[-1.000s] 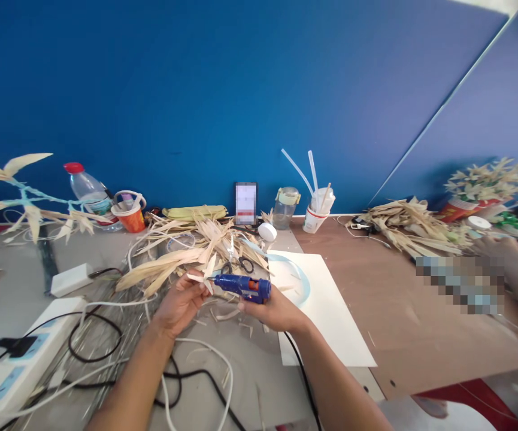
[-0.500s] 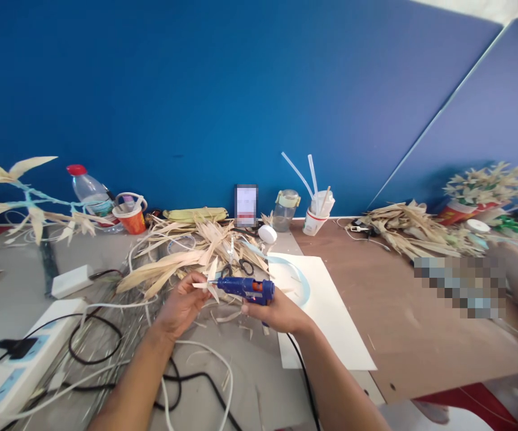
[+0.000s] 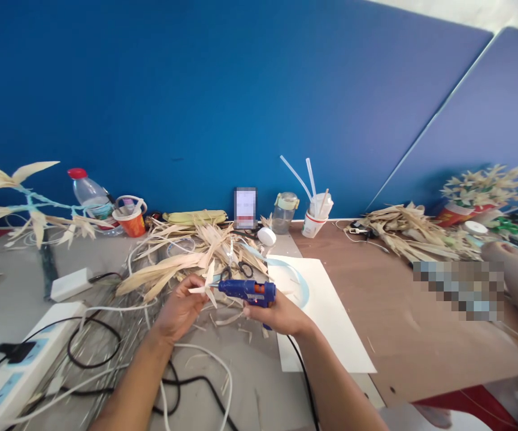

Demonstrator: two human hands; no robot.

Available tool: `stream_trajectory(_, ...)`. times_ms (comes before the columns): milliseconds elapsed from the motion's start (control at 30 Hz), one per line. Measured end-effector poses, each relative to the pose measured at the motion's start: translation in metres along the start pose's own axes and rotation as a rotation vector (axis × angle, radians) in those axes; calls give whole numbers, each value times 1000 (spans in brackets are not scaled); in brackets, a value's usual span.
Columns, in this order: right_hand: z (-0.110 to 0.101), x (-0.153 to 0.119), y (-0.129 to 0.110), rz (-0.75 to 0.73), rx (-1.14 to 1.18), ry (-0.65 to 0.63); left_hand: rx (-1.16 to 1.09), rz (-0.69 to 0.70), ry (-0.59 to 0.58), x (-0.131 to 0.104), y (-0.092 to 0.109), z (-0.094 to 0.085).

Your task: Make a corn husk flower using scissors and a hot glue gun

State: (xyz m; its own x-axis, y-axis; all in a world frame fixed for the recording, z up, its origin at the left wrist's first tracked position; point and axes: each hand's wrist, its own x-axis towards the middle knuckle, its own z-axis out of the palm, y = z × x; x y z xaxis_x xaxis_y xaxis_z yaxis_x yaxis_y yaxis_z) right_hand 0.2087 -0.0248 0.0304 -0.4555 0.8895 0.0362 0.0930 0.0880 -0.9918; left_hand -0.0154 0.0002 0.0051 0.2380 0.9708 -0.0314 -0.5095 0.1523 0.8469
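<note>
My right hand is wrapped round a blue glue gun, whose nozzle points left. Between the fingers of my left hand is a small flower of pale corn husk, its narrow petals spread. The nozzle tip meets the middle of the flower; whether glue is coming out is too small to tell. Just behind both hands lie black-handled scissors and a heap of dried corn husks. A white paper sheet lies under and beyond my right hand.
On the left are a power strip, tangled cables and a husk-flower branch. Along the blue wall stand a bottle, an orange cup, a phone, a jar and a cup with glue sticks. Another person's hand is at right.
The husk flower has turned in my left fingers, so its petals show more openly around the nozzle. My right hand and the glue gun have barely moved. The view has shifted slightly.
</note>
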Motion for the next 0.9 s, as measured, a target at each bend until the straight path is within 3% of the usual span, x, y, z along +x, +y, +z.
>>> stream_trajectory(333,1,0,-1,-2,13,1,-20,15,-30,1,-3,-5)
stream_trajectory(667,1,0,-1,-16,14,-14,-33,12,12,1,-2,-3)
stream_trajectory(900,0,2,4,-4,16,0,-25,13,-57,1,-4,-5)
